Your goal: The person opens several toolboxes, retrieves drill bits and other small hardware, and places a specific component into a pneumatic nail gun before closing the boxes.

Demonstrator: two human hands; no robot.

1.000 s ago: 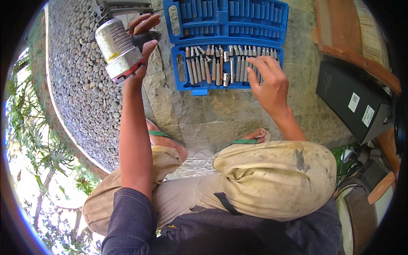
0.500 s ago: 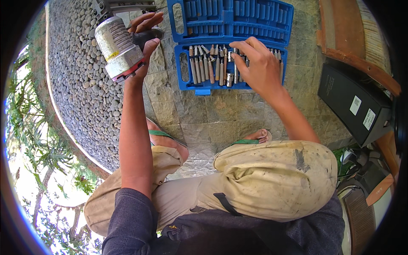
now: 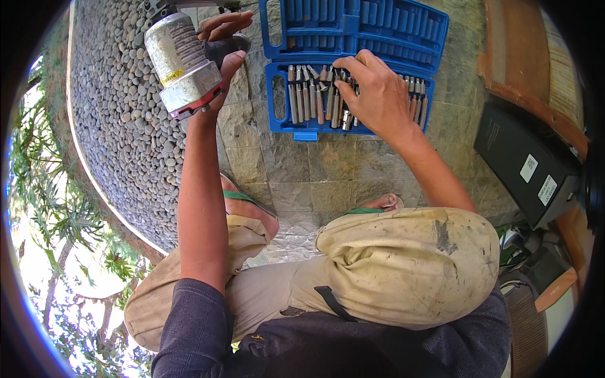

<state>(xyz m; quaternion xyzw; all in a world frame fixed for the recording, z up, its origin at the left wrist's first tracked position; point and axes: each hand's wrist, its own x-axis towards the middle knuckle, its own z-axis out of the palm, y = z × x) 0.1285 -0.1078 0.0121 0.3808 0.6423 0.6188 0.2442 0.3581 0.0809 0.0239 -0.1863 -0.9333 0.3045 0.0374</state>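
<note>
Plainly, the left hand [image 3: 228,69] grasps a silvery tool [image 3: 179,53], upper left; the right hand [image 3: 379,91] covers bits [image 3: 306,103], upper centre, grip unclear.

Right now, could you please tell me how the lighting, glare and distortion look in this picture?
In the head view, the light behind the foliage washes out white at lower left; same head view, the pale edging beside the pebbles appears bowed; also in the head view, a shiny socket glints in the blue case and nearby bits look reasonably sharp.
</note>
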